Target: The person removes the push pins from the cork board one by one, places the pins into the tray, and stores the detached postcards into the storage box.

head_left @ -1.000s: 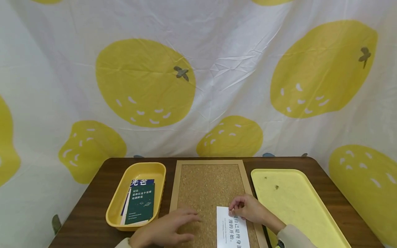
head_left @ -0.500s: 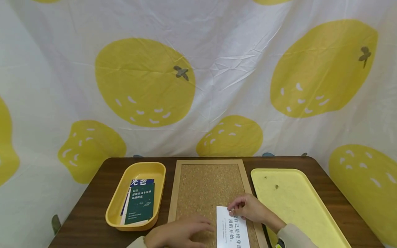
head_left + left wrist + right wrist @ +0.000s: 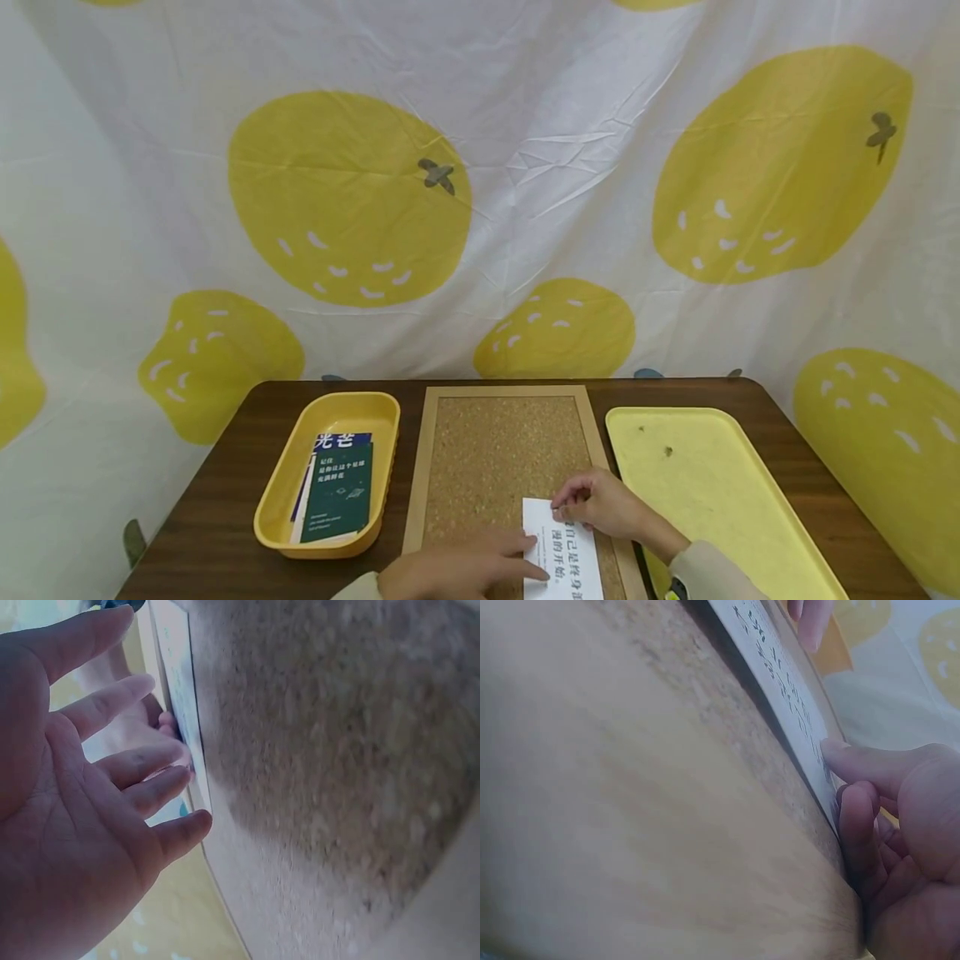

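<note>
A white card (image 3: pixel 542 533) with dark printed characters lies over the near part of a wood-framed cork board (image 3: pixel 510 450). Its near end runs out of the head view. My right hand (image 3: pixel 600 504) pinches the card's far edge, thumb on the printed face and index finger curled at the edge, as the right wrist view shows. A dark gap shows under the card's side there. From the left, my left hand (image 3: pixel 465 567) reaches over the card with its fingers spread and fairly straight. Its fingertips overlap the card's left side; whether they touch it I cannot tell.
On the left stands a yellow basket (image 3: pixel 272 500) holding a dark green card (image 3: pixel 339 492) atop a blue one and others. A flat pale yellow tray (image 3: pixel 712 492) lies to the right of the board. The brown table (image 3: pixel 247 467) meets a lemon-patterned curtain (image 3: pixel 525 208) at the back.
My left hand has moved right, from over the bare cork to the card's left side. My right hand keeps its pinch on the card with hardly any movement.
</note>
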Demonstrator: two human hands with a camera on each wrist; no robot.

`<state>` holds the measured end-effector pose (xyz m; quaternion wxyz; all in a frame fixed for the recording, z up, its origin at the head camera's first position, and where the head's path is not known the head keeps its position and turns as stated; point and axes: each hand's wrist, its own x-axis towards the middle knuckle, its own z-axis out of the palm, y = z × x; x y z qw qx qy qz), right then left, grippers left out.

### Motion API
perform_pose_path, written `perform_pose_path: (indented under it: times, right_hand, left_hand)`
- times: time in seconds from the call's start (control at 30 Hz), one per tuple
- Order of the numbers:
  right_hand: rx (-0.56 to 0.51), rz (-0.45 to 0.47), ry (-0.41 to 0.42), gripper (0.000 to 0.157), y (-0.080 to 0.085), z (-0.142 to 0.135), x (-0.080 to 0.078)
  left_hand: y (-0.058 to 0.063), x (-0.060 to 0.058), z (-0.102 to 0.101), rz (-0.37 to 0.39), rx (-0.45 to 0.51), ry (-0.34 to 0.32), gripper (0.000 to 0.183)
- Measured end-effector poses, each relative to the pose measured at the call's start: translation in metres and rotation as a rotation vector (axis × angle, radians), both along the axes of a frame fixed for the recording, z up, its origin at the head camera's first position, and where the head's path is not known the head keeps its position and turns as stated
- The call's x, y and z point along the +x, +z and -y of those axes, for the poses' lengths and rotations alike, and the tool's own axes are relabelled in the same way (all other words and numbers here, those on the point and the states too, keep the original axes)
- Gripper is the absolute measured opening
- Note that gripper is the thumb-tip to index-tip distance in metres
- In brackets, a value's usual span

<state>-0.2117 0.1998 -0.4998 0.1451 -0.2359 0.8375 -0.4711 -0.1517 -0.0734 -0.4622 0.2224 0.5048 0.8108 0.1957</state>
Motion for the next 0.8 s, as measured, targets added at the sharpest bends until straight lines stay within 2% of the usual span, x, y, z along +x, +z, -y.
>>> perform_pose_path:
  times: [0.23,0.53,0.63,0.8]
  right_hand:
    - [0.050,-0.036,-0.017,0.003,-0.001,0.000,0.000]
    - [0.071,-0.093,0.011,0.006,-0.004,-0.001,-0.001]
    - [0.070,-0.104,0.014,0.002,-0.004,0.000,-0.001]
    - [0.078,-0.116,0.011,0.008,-0.002,0.001,0.000]
  left_hand:
    - [-0.004,0.001,-0.007,0.018,-0.015,-0.030,0.055]
    - [-0.009,0.004,-0.013,-0.080,-0.101,-0.063,0.061]
    - [-0.010,0.003,-0.015,-0.086,-0.116,-0.078,0.062]
    - [-0.010,0.002,-0.017,-0.106,-0.135,-0.094,0.061]
